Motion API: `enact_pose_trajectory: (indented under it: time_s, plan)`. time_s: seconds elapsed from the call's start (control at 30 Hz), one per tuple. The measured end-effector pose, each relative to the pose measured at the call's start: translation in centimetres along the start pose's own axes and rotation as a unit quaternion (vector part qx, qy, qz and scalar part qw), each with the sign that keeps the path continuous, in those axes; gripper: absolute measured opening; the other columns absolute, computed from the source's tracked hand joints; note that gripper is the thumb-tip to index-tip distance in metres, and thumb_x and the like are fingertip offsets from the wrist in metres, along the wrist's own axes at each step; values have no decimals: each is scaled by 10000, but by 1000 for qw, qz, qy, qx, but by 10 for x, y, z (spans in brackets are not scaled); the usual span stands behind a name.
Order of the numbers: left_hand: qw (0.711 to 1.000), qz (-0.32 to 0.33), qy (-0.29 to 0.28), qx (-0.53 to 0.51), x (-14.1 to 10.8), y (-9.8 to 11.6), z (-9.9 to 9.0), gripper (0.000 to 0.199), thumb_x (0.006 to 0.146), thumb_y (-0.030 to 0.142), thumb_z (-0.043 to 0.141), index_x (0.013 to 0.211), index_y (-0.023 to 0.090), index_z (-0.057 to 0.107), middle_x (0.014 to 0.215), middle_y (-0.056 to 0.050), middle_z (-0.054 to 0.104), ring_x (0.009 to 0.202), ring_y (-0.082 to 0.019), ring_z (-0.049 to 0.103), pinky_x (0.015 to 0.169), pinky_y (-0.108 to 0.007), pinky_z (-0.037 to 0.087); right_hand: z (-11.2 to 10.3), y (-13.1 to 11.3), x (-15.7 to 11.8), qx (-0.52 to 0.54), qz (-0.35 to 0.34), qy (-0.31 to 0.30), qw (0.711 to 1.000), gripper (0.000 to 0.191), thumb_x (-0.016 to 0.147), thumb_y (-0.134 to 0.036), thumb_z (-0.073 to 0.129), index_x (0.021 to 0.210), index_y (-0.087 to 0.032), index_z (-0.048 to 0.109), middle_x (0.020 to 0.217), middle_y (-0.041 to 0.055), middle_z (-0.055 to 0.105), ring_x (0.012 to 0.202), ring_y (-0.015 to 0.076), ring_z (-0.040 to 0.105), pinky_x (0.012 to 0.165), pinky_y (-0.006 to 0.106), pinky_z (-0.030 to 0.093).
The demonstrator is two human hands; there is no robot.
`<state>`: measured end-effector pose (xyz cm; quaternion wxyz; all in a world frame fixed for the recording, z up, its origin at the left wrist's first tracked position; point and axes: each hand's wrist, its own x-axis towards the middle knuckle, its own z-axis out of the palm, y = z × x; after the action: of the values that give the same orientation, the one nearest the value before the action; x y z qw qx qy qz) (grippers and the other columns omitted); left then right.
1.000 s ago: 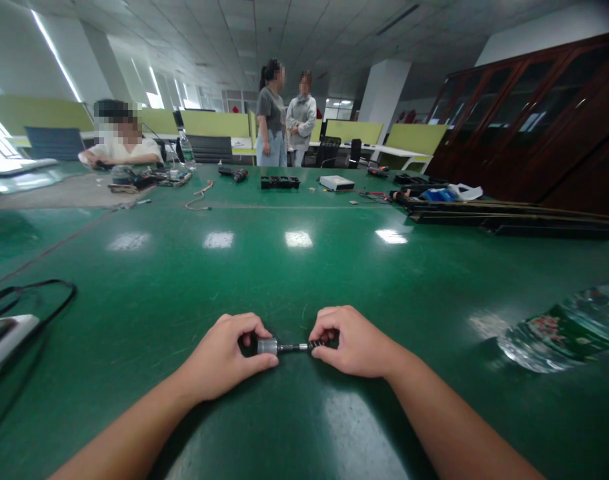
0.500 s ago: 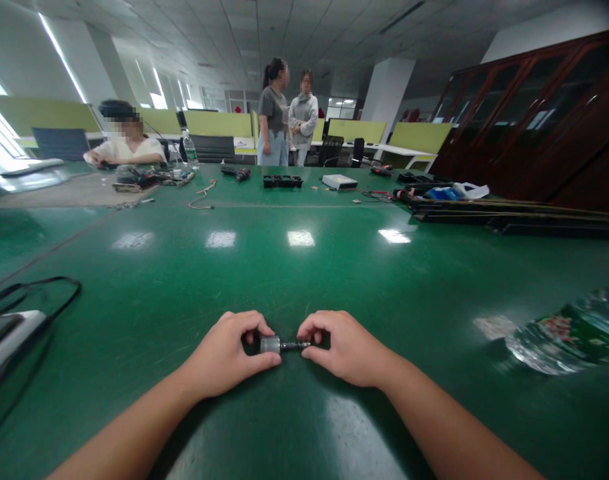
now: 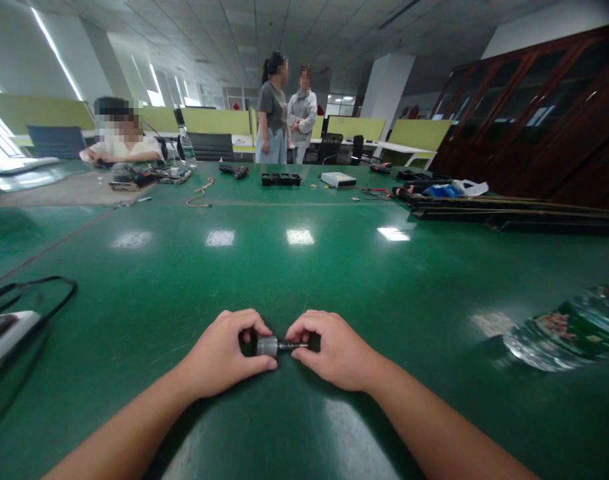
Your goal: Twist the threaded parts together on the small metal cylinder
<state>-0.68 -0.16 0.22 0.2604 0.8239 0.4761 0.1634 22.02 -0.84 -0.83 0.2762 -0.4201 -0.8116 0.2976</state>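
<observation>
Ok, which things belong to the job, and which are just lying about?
Likely job:
grey metallic cylinder, held by left hand
dark coil on its thin shaft, pinched by right hand

Likely stray:
clear plastic bottle, green label
black rectangular frame
flat white box

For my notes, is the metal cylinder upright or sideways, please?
Sideways: the left hand holds the cylinder, whose thin shaft points toward the right hand.
</observation>
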Motion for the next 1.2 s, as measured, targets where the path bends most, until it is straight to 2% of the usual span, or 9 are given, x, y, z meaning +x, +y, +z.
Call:
enact_pose_trajectory:
  time_s: [0.1, 0.27, 0.53, 1.2]
  plan:
    - [1000, -1, 1, -1, -1, 1, -1, 292, 701, 410, 802, 871, 216, 666, 829, 16, 684, 787, -200, 601, 760, -309, 392, 1, 0, 0, -13, -11, -6, 1000, 168, 736, -76, 715, 862, -186, 699, 797, -1, 676, 768, 144, 589, 733, 279, 423]
    - [1000, 9, 2, -16, -1, 1, -2, 234, 794, 433, 719, 878, 218, 677, 824, 13, 686, 788, -192, 598, 766, -306, 390, 1, 0, -1, -18, -37, -12, 999, 144, 765, -127, 709, 892, -192, 723, 820, 8, 685, 793, 151, 601, 765, 292, 426]
    - [1000, -10, 0, 5, 0, 0, 0, 277, 699, 395, 801, 879, 225, 678, 819, 25, 684, 792, -200, 599, 771, -316, 384, 1, 3, -1, -31, -48, -11, 998, 135, 775, -158, 699, 900, -195, 736, 845, 20, 698, 830, 170, 614, 783, 309, 424]
    - [1000, 3, -1, 13, 0, 0, 2, 292, 691, 424, 816, 832, 216, 666, 801, 31, 671, 774, -193, 596, 767, -308, 369, 5, 3, -2, -45, -37, 0, 998, 204, 733, -213, 789, 926, -208, 724, 840, 1, 686, 828, 163, 601, 780, 305, 402]
